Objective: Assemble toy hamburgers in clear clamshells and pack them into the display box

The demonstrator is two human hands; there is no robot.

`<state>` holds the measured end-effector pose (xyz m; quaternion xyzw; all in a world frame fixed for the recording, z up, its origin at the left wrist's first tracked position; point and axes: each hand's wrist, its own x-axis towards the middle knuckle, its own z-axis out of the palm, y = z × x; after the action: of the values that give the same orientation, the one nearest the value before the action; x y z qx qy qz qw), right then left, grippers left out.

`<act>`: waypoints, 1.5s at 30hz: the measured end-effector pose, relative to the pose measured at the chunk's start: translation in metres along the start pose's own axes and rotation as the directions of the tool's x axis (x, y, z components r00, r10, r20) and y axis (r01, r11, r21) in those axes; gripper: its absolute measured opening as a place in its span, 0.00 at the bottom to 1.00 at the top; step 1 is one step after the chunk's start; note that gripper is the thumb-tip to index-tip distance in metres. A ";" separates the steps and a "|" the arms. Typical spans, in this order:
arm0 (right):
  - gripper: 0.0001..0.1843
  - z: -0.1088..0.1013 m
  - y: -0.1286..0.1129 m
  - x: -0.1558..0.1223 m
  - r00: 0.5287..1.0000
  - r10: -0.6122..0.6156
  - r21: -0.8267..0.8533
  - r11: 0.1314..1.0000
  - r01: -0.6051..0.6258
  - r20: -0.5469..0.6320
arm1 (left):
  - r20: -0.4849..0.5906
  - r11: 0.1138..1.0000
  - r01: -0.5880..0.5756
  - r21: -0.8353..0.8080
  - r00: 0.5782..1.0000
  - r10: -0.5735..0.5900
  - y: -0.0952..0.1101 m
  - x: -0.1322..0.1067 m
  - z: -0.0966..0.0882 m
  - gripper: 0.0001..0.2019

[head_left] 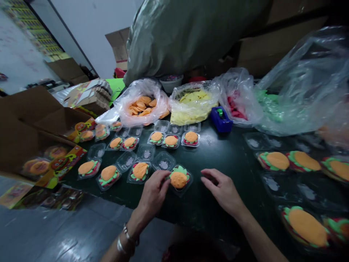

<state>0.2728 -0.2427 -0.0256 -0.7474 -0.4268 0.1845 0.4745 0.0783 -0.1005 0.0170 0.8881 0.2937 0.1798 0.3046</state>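
Left hand (154,193) – bracelets (127,236) on the wrist – has its fingertips on the 9 o'clock edge of the toy burger (178,179). Can't tell whether that grip is pinching or only pressing. The burger sits in a clear tray (191,179) at the near edge of the worktop (218,153).

Right hand (222,189) is at 3 o'clock of the tray, close but not touching, with the grip loosely spread and nothing in it.

My read on doing this step well: hold the tray rim steady from 3 o'clock and press the bun down evenly – keep the green leaf tips inside the rim so it sits flat.

From the burger, the filled trays (139,171) run off toward 9 o'clock. Empty trays (163,162) are at 11, just beyond it. More filled ones (171,141) are at 12.

Further out there's a blue tape dispenser (220,118) at 1 o'clock. Behind it sit a bag of orange pieces (141,105), a bag of yellow pieces (192,102) and a bag of red pieces (236,105). A cardboard box (27,127) is far out at 9.
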 end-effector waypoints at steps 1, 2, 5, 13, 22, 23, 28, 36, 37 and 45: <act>0.11 0.004 -0.004 0.002 0.999 -0.052 -0.025 0.998 0.053 0.015 | 0.017 0.999 -0.043 0.032 0.999 0.043 0.001 0.011 -0.002 0.11; 0.11 0.009 -0.008 0.005 0.995 -0.098 -0.053 0.994 0.100 0.034 | 0.069 0.994 -0.092 0.064 0.994 0.088 0.004 0.022 -0.003 0.13; 0.17 0.021 -0.016 0.014 0.980 -0.147 -0.104 0.981 0.162 0.135 | 0.285 0.953 -0.258 0.157 0.936 0.207 0.010 0.050 -0.007 0.17; 0.27 0.020 -0.013 0.013 0.955 -0.135 -0.106 0.980 0.168 0.265 | 0.563 0.894 -0.415 0.168 0.785 0.259 0.011 0.066 -0.014 0.13; 0.21 0.024 -0.003 -0.015 0.940 -0.312 -0.106 0.939 0.327 0.141 | 0.459 0.939 -0.337 -0.072 0.825 0.331 -0.003 0.053 0.007 0.14; 0.22 0.026 -0.002 -0.020 0.936 -0.326 -0.125 0.931 0.342 0.137 | 0.435 0.941 -0.327 -0.087 0.838 0.331 -0.004 0.050 0.009 0.15; 0.32 0.035 -0.003 -0.033 0.946 -0.304 -0.214 0.922 0.322 0.114 | 0.413 0.927 -0.347 -0.139 0.831 0.373 -0.010 0.040 0.009 0.17; 0.26 0.038 -0.005 -0.033 0.950 -0.300 -0.203 0.928 0.312 0.087 | 0.495 0.879 -0.477 -0.007 0.762 0.417 -0.003 0.040 0.009 0.09; 0.23 0.038 -0.005 -0.033 0.940 -0.330 -0.210 0.917 0.340 0.083 | 0.511 0.871 -0.492 0.015 0.752 0.416 -0.001 0.041 0.010 0.08; 0.19 0.040 -0.008 -0.034 0.878 -0.444 -0.320 0.817 0.479 0.179 | 0.134 0.974 -0.207 -0.090 0.967 0.218 -0.015 0.030 -0.006 0.17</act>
<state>0.2226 -0.2467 -0.0423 -0.6850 -0.6435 0.0195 0.3410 0.0920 -0.0688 0.0163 0.9129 0.1673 0.1583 0.3370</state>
